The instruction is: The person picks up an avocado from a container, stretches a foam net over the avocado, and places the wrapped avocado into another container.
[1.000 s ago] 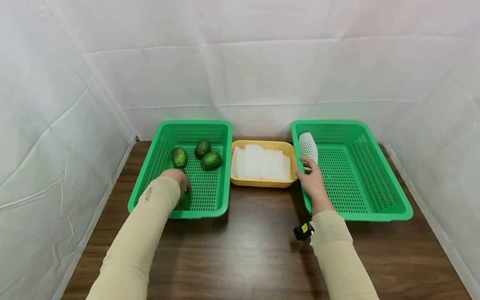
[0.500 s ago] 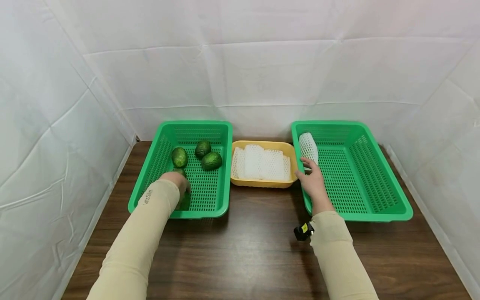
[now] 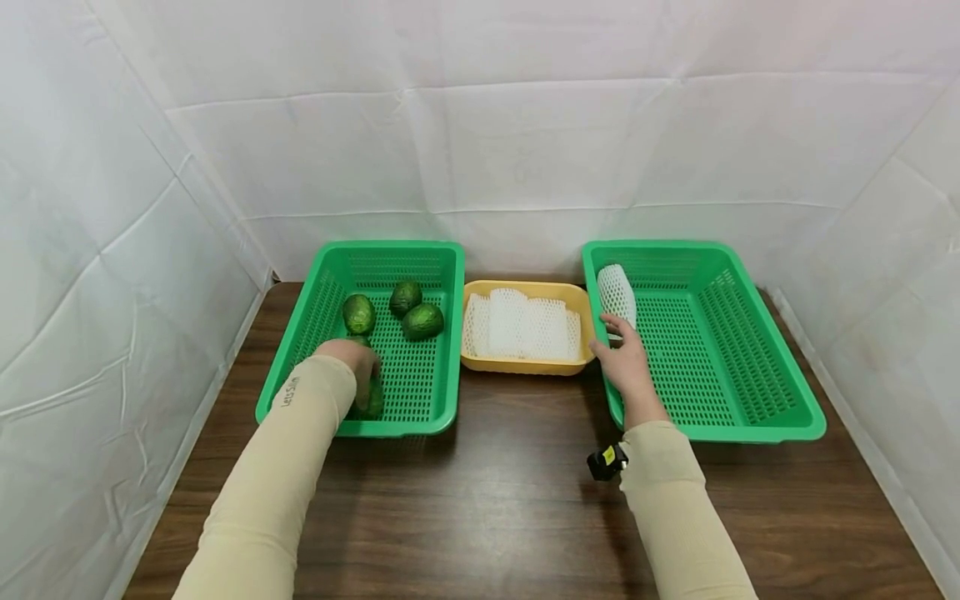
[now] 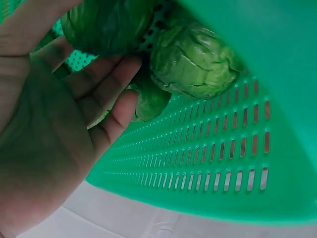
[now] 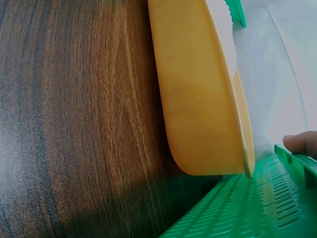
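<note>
In the left green basket [image 3: 407, 426], my left hand [image 3: 351, 357] reaches down among dark green avocados. In the left wrist view, the bent fingers [image 4: 111, 82] reach behind one avocado [image 4: 109, 25], with the thumb at its upper left. Two more avocados, one of them wrinkled and paler [image 4: 193, 62], lie beside the fingers against the slotted wall. My right hand [image 3: 625, 358] grips the left rim of the right green basket [image 3: 720, 432], thumb outside and fingers inside. A white foam net sleeve with something rounded inside [image 3: 617, 296] lies along that basket's left wall.
Between the baskets stands a yellow tray [image 3: 521, 365] holding several flat white foam nets [image 3: 525, 325]. Three avocados lie farther back in the left basket, one of them near its right wall [image 3: 423, 322]. A brown wooden table [image 3: 480, 500] carries everything, with white cloth behind and at both sides.
The left hand has shifted slightly within the left basket, and the avocado at its near side shows more now. The right hand stays at the basket rim.
</note>
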`<state>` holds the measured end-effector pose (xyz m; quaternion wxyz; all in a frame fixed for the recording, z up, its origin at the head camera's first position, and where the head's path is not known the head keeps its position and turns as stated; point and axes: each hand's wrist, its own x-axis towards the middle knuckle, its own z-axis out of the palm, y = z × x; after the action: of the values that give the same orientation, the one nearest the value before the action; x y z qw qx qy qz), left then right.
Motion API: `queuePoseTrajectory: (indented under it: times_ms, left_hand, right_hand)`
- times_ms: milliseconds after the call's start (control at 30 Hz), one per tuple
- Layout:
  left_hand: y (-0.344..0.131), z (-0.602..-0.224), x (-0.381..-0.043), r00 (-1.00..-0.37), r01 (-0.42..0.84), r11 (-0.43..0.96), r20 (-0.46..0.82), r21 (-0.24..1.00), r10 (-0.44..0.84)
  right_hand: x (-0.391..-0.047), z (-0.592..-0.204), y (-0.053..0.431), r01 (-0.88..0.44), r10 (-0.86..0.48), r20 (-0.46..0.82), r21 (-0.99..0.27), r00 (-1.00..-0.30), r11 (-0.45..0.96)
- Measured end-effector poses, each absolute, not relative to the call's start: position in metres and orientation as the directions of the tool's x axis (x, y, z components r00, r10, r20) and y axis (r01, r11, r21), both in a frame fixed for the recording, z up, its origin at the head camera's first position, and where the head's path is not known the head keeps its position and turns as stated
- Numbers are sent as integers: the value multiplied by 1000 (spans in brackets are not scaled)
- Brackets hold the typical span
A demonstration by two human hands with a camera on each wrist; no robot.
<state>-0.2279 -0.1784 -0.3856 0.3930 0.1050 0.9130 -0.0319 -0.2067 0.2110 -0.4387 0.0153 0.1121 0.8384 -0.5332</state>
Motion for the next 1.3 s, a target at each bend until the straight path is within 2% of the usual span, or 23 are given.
queuePoseTrajectory:
  times_ms: [367,600,800,967,1300]
  left_hand:
    - [-190,-382,-232,-689,124,988,-708,98,156]
    - [-202,-383,-234,-704,95,961,-665,259,249]
    - [-206,-381,-231,-809,147,881,-458,450,369]
    - [-203,-370,-219,-882,162,829,-298,535,365]
    - [-197,-352,-208,-924,177,792,-179,584,339]
  right_hand:
    - [-206,-438,212,204,173,-143,-888,-974,411]
    - [-207,-438,212,200,167,-143,-889,-976,412]
    - [-208,-439,211,212,167,-155,-888,-974,408]
    - [-208,-438,212,210,160,-157,-889,-975,407]
    - [-207,-439,212,222,172,-165,-887,-971,405]
